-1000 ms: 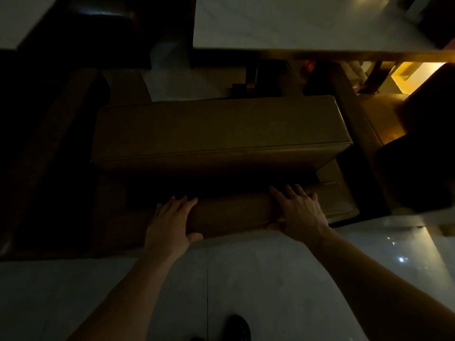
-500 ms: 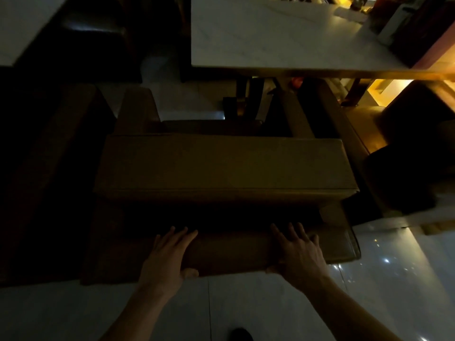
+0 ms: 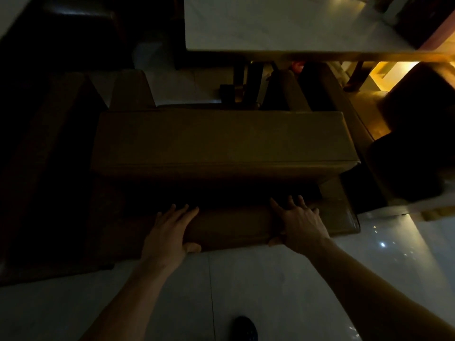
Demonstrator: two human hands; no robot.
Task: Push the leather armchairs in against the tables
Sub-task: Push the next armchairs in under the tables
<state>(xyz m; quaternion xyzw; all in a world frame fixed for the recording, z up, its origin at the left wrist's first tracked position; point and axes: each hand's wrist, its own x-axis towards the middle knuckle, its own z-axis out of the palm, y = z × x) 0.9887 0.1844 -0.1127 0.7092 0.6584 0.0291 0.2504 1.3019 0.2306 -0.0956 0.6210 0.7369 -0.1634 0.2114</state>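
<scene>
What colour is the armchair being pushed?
Brown, a tan leather look, on the armchair. The head view, the only one, is dim, so the exact shade is uncertain.

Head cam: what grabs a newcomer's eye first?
Both hands, left hand and right hand, lie flat on the back of a brown leather armchair mid-frame. Beyond it, a pale table fills the top right, with an amber glow at the right edge. The left side is almost black.
</scene>
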